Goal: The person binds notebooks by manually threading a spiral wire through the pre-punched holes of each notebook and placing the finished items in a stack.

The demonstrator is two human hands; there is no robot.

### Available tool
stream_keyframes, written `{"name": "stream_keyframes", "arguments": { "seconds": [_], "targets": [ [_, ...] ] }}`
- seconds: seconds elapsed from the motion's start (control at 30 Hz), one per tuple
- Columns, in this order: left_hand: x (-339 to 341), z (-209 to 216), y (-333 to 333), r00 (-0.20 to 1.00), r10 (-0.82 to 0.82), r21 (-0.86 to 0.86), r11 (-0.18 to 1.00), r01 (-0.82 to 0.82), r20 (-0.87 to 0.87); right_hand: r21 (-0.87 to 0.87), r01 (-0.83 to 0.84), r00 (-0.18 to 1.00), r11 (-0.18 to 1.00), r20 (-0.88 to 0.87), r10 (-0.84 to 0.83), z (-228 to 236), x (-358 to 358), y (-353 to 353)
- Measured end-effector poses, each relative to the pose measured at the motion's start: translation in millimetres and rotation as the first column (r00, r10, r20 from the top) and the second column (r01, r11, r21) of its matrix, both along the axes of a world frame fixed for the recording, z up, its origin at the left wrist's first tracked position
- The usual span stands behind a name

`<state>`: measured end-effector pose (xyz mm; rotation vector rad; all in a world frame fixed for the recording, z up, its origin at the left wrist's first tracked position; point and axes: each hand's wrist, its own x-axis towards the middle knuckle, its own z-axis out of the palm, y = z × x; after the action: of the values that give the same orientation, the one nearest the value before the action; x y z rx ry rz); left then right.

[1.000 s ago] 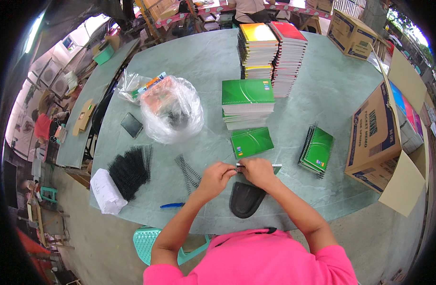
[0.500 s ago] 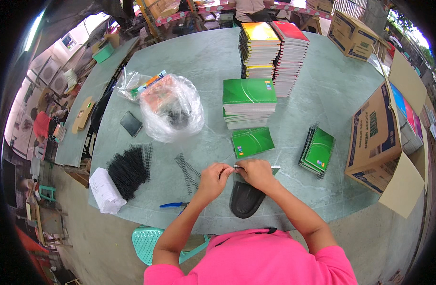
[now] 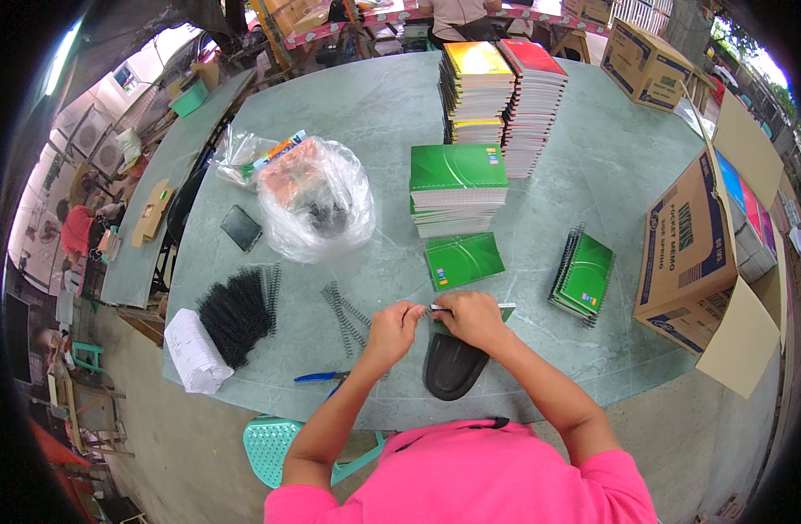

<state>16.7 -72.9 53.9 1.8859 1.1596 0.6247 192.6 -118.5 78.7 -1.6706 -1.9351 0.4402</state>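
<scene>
My right hand (image 3: pixel 472 318) is closed on a small notebook (image 3: pixel 508 307), seen edge-on; mostly its white page edge and a bit of green cover show past my fingers. At its left end my left hand (image 3: pixel 395 328) pinches with thumb and forefinger, where a short dark stretch of spiral coil (image 3: pixel 434 307) shows; my fingers hide the rest. Below my right hand lies a black rounded pad (image 3: pixel 455 367). Loose black spiral coils (image 3: pixel 343 316) rest left of my left hand. Blue-handled pliers (image 3: pixel 316 377) lie partly behind my left forearm. A green notebook (image 3: pixel 464 261) lies just beyond my hands.
Stacks of green (image 3: pixel 458 168), yellow (image 3: pixel 479 59) and red notebooks (image 3: pixel 533 58) stand farther back. Bound green notebooks (image 3: pixel 587 272) and an open carton (image 3: pixel 690 249) are at right. Left are a plastic bag (image 3: pixel 348 214), a phone (image 3: pixel 240 227), piled coils (image 3: pixel 234 319) and a white roll (image 3: pixel 193 352).
My left hand has shifted very slightly, with its fingers still closed. The notebook's visible edge in my right hand has moved or tilted a little. Other things on the table stay in place.
</scene>
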Motion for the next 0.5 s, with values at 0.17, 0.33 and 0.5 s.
{"name": "stream_keyframes", "arguments": {
  "seconds": [0.17, 0.33, 0.5],
  "targets": [
    [9.0, 17.6, -2.8, 0.999, -0.035, 0.447, 0.894, 0.025, 0.016, 0.044, 0.029, 0.999, 0.999, 0.022, -0.03, -4.9, 0.5, -0.2],
    [-12.2, 19.4, 24.6, 0.932, -0.277, 0.195, 0.926, 0.324, -0.235, 0.066, -0.002, 0.983, 0.998, 0.182, -0.01, -3.7, 9.9, -8.1],
    [-7.3, 54.2, 15.1, 0.96, -0.17, -0.157, 0.978, 0.137, -0.224, 0.35, 0.076, 0.996, 0.934, 0.026, -0.091, -21.6, -10.0, -4.0]
  ]
}}
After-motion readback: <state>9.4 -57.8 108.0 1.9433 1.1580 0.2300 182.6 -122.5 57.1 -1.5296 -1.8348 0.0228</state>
